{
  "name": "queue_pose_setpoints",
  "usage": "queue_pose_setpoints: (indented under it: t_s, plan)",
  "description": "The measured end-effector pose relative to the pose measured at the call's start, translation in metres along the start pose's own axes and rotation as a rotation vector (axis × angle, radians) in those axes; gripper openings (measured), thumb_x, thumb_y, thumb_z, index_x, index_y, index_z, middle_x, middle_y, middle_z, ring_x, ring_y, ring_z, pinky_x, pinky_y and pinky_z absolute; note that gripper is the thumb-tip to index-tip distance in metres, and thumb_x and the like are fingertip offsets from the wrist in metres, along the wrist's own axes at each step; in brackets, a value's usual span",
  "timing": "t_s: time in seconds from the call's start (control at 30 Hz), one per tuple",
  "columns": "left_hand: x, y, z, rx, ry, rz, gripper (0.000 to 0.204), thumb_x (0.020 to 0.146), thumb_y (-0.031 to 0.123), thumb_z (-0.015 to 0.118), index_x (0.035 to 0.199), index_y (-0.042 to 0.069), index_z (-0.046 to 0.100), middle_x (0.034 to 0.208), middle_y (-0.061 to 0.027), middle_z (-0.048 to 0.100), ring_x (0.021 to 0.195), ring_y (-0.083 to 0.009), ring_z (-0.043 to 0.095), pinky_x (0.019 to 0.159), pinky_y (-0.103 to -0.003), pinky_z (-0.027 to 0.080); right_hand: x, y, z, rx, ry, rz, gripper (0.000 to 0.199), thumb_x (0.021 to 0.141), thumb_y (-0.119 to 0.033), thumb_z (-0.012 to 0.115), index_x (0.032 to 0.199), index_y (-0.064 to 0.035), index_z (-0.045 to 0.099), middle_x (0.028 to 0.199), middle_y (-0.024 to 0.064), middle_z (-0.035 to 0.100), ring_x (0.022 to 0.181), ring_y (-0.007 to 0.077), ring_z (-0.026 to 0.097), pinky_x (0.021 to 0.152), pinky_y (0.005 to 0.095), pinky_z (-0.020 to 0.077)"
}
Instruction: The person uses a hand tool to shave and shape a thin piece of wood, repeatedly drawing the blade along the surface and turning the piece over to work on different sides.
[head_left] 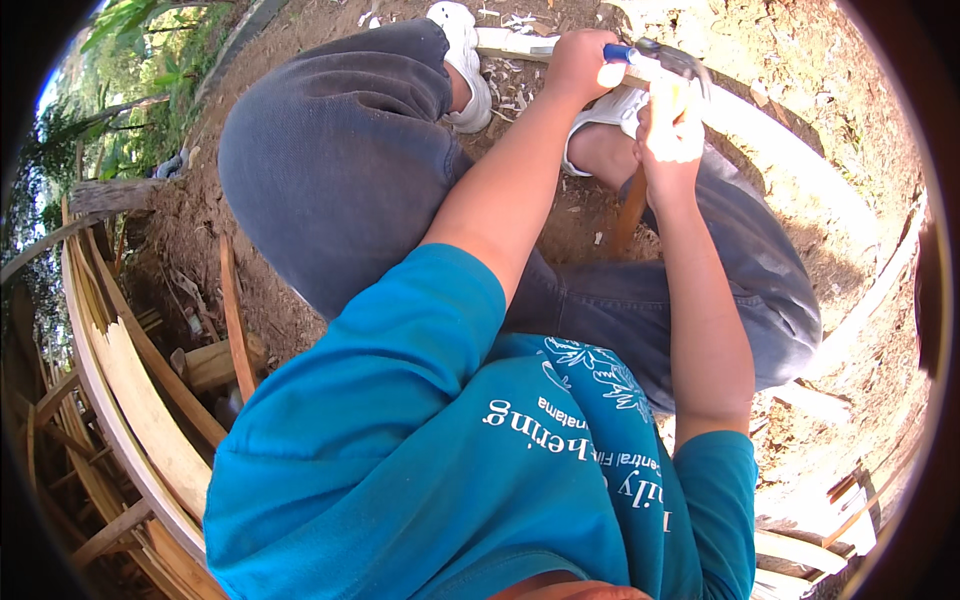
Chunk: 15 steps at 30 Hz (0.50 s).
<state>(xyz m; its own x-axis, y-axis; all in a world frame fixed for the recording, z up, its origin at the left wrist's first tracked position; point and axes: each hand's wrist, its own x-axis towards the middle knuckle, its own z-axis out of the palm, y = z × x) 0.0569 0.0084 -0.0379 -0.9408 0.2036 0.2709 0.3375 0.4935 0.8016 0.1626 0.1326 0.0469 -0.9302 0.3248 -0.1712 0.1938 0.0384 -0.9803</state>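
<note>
My left hand [582,68] is wrapped round a chisel with a blue handle [619,53]. Its grey blade points left and lies along a pale wooden piece [505,42] on the ground between my feet. A hammer [668,62] is gripped in my right hand [668,140], its dark metal head up against or very close to the end of the blue handle. Whether the two touch I cannot tell. Below my right fist the brown hammer handle [630,212] sticks out. Strong sunlight washes out parts of the right hand and the wood.
I sit with knees bent, white clogs [462,60] on bare soil [830,60] strewn with wood chips. Long split boards [150,400] are stacked at the left. Beside them stands a narrow reddish-brown stick [236,320]. More pale wood pieces [800,548] lie at the lower right.
</note>
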Motion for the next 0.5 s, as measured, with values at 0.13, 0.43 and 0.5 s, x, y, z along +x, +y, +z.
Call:
queue_pose_setpoints:
  t_s: [0.13,0.43,0.5]
  plan:
    - [-0.0017,-0.0067,0.0016,0.045,-0.001,0.021,0.022,0.071,0.024,0.080,0.078,0.006,0.070,0.078,-0.0160,0.070,0.077,-0.0381,0.068,0.070,-0.047,0.054,-0.0019,0.0022,0.0052,-0.009,0.079,-0.072,0.022,0.105,-0.027,0.062,0.111,-0.0059,0.059,0.069,-0.0032,0.052,0.050,0.0040,0.044,0.044,0.0225,0.0354]
    - [-0.0013,-0.0070,0.0025,0.006,-0.019,-0.038,0.023,0.072,0.027,0.078,0.075,0.006,0.069,0.077,-0.0175,0.069,0.076,-0.0390,0.067,0.069,-0.047,0.054,0.0043,0.0039,-0.0023,0.000,-0.012,0.065,0.024,0.104,-0.030,0.062,0.107,-0.0059,0.064,0.076,0.0002,0.059,0.067,0.0098,0.055,0.062,0.0266,0.0441]
    - [-0.0003,-0.0054,0.0005,0.004,-0.057,-0.062,0.023,0.073,0.027,0.077,0.075,0.006,0.069,0.076,-0.0175,0.069,0.076,-0.0391,0.067,0.070,-0.047,0.054,0.0054,0.0025,-0.0011,0.043,-0.012,0.021,0.022,0.105,-0.031,0.063,0.103,-0.0102,0.056,0.064,-0.0043,0.049,0.047,0.0047,0.043,0.041,0.0223,0.0341]
